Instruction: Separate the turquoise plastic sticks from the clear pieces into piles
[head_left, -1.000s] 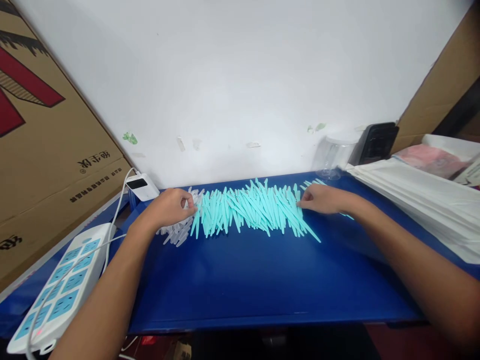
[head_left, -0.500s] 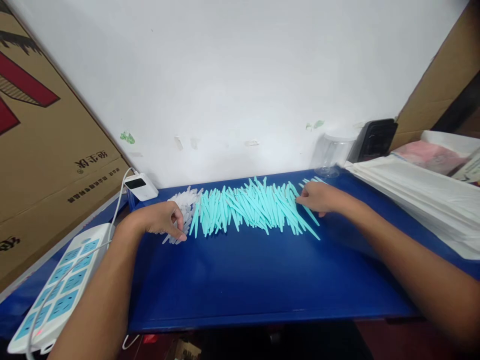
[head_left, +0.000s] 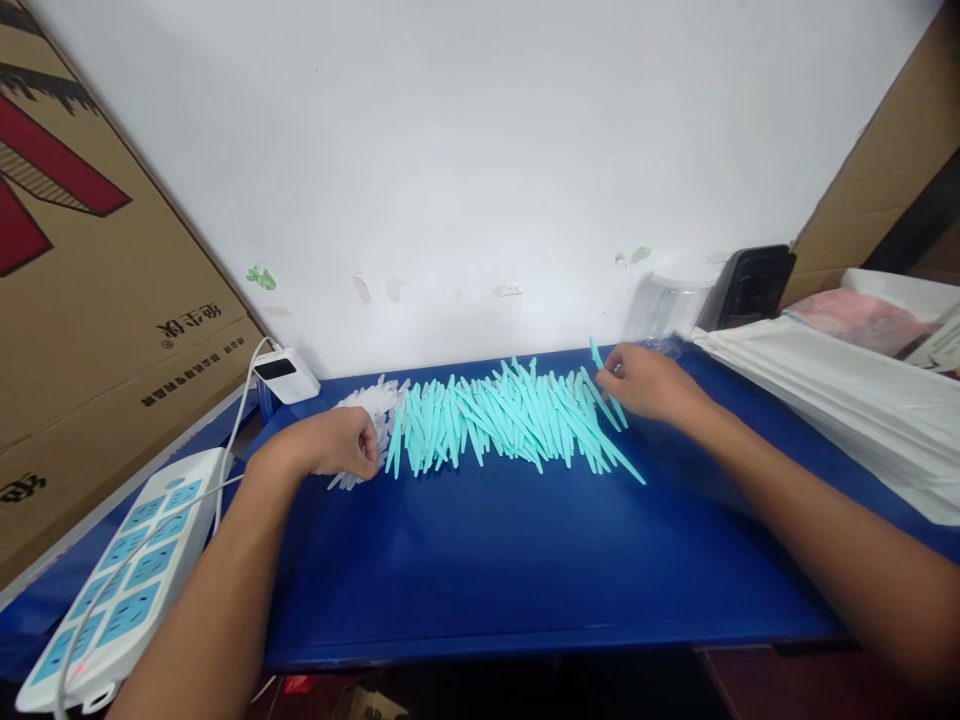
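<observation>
Slim turquoise plastic sticks, shaped like eyebrow razors, lie in a long loose pile on the blue table. My right hand is at the pile's right end, with thumb and fingers pinched round one turquoise stick. The stick's upper end points up toward the wall. At the left end lies a heap of small translucent plastic pieces, like caps. Over its front edge my left hand is closed, thumb against fingertips. What it may hold is hidden.
A white power strip and a small white device with a cable are at left, beside a large cardboard box. At right are a clear jar, a black container and stacked white sheets.
My right hand has lifted slightly, and a turquoise stick now shows pointing up from its fingers. My left hand has shifted a little to the right, its fingers closer together.
</observation>
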